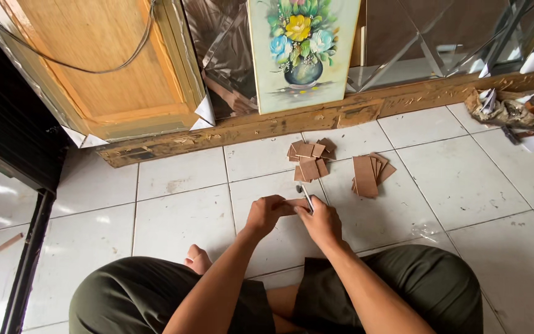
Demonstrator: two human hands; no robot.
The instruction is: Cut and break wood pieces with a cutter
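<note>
Right now, piece in hand: we hold a small brown rectangular piece (293, 202) low over the white tiled floor (180, 210), in front of our crossed legs.
Left hand (265, 213): grip closed on the piece's left end.
Right hand (320, 221): grip closed around a thin pen-like tool (307, 199), its tip at the piece.
Handling: we judge the piece light, thin and stiff, like cardboard or veneer; likely to bend or snap if pressed flat.
Where to hold: by the short edges, thumb above, fingers beneath.
Nearby: a loose pile of smaller pieces (310, 159) and a fanned stack of longer strips (369, 175) lie just beyond.
</note>
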